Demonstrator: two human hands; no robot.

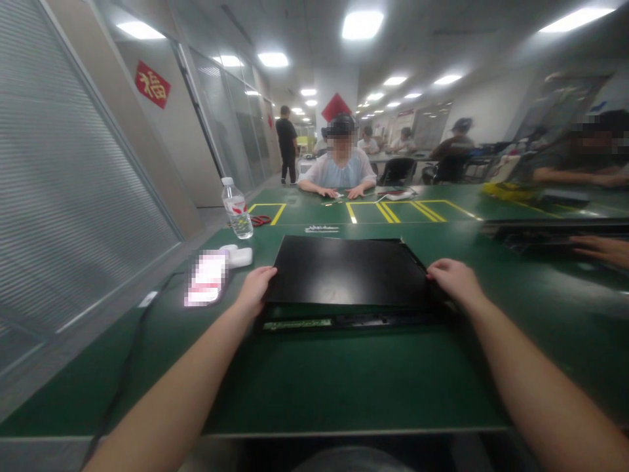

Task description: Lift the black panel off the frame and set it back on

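A flat, glossy black screen panel (344,269) is in front of me, its near edge tilted up a little above the table. My left hand (256,287) pinches its left edge between thumb and fingers. At the right edge my right hand (455,280) is closed in a pinch; its fingertips are partly hidden, along with the thin frame rail there. Below the panel's near edge runs a dark frame strip (378,320), with a narrow green circuit board (297,324) at its left part.
On the green table (363,387), a water bottle (237,208), red-handled scissors (260,220), a lit phone (206,278) and a white case (240,256) stand or lie to the left. A black cable (130,354) crosses the left side. One person (339,160) sits opposite; another person's hand (602,249) is at right.
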